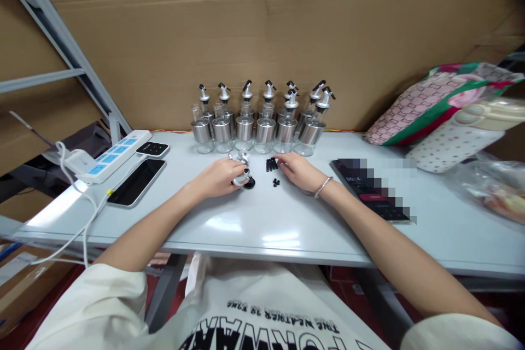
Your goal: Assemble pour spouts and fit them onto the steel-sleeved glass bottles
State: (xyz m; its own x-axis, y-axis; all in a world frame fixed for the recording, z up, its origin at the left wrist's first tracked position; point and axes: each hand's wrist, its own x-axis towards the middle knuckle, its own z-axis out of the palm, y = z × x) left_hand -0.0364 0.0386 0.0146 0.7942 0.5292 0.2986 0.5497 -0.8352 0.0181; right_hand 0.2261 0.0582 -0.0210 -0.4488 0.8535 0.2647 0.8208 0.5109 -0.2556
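Note:
My left hand (219, 178) is closed on a silver pourer top (241, 179), one of a small group of silver and black spouts near the table's middle. To the right, my right hand (301, 170) has its fingertips at a small cluster of black caps (271, 164); whether a cap is between them is too small to tell. A few loose black pieces (276, 182) lie just in front of that cluster. Behind both hands stand two rows of glass bottles with steel sleeves (266, 132). The back row and some front bottles carry silver spouts with black tips.
On the left of the white table (246, 229) are a power strip (118, 156), a small black device (152, 149), a phone (137, 182) and white cables. At right lie another phone (369, 191), a patterned bag (426, 101), a dotted bottle (455, 142) and plastic wrapping.

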